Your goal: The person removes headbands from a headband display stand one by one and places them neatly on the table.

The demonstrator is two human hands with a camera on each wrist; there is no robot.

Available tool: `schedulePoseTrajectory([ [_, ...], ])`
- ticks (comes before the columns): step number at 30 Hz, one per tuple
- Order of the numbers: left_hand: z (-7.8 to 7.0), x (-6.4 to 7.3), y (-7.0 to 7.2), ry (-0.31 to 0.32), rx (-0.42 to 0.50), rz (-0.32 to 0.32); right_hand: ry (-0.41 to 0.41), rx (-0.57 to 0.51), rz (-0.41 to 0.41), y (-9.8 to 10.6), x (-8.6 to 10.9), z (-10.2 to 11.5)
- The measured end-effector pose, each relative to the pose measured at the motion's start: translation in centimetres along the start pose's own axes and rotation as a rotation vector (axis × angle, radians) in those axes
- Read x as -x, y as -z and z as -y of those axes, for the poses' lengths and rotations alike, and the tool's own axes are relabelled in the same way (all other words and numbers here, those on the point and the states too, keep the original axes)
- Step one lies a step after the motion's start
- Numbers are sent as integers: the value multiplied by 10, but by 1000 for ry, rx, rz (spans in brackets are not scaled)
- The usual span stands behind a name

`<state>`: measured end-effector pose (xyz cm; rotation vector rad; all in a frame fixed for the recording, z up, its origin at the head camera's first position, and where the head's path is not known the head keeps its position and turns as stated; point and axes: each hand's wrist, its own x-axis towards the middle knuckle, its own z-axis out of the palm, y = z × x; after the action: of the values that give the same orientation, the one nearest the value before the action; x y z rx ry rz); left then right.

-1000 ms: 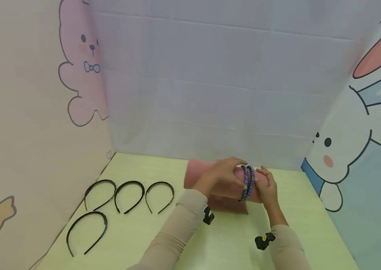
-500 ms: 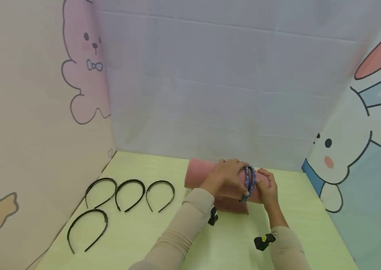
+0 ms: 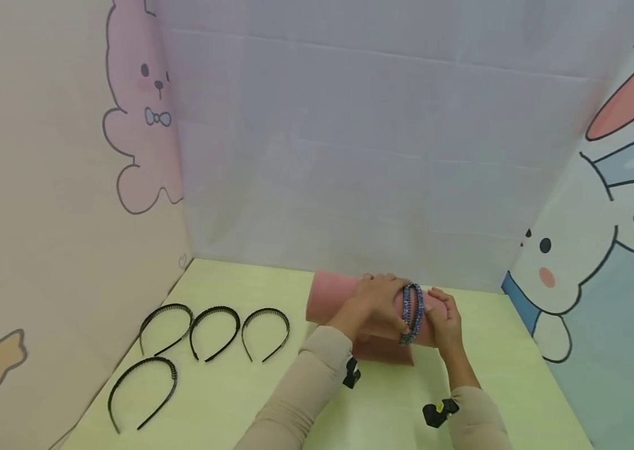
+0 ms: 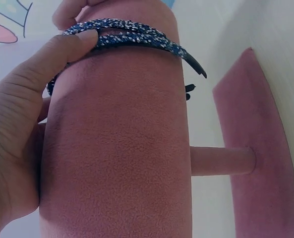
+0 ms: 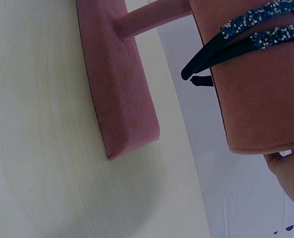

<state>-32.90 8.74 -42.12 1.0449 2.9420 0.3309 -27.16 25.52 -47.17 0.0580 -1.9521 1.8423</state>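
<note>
Two headbands [image 3: 420, 312] covered in blue and white sparkles sit side by side around a pink plush roll [image 3: 329, 297], their dark tips hanging below it in both wrist views. My left hand [image 3: 374, 304] reaches over the roll from the left and grips the near headband, its thumb [image 4: 72, 47] pressed on the sparkles in the left wrist view. The other left fingers are mostly hidden behind the roll. At the roll's right end my right hand [image 3: 446, 324] holds it with the fingers over the top and the thumb on the near side.
The roll stands on a post above a flat pink base [image 5: 112, 74] on the pale table [image 3: 227, 406]. To the left lie several black toothed headbands, one [image 3: 142, 360] nearest the front. A white cloth [image 3: 317, 156] rises behind, with printed walls at both sides.
My left hand has shifted slightly right along the roll, its thumb now on the near headband. The gap between the two sparkly headbands looks a little wider. My right hand stays put.
</note>
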Motion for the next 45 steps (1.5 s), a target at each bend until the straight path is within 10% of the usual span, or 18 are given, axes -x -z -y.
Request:
schedulePoseTrajectory([
  [45, 50, 43, 18, 104, 180, -44, 11, -26, 7, -2, 0, 1],
])
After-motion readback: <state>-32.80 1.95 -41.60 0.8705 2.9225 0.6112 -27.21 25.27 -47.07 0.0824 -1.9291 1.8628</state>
